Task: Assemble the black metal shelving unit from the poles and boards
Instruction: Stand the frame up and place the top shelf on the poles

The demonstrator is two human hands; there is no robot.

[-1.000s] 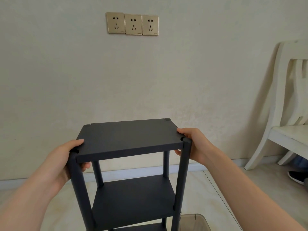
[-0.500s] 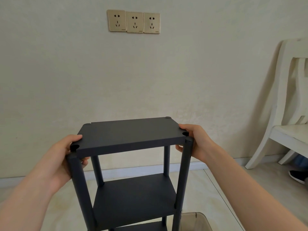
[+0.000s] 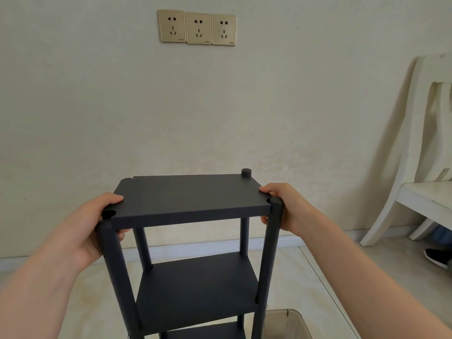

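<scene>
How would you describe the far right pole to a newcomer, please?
Find the black shelf by the wall, then its top board. At its far right corner a round pole end stands above it, whereas the far left pole sits about flush.

Shelving unit (image 3: 195,287) stands on the floor (image 3: 318,277) before a wall (image 3: 97,118). A person's left hand (image 3: 90,228) grips the left edge of its top board (image 3: 190,196), the right hand (image 3: 286,206) the right edge. Three sockets (image 3: 198,28) sit on the wall above the unit. A chair (image 3: 415,155) stands to its right, and a bin (image 3: 286,324) sits by its near right pole.
</scene>
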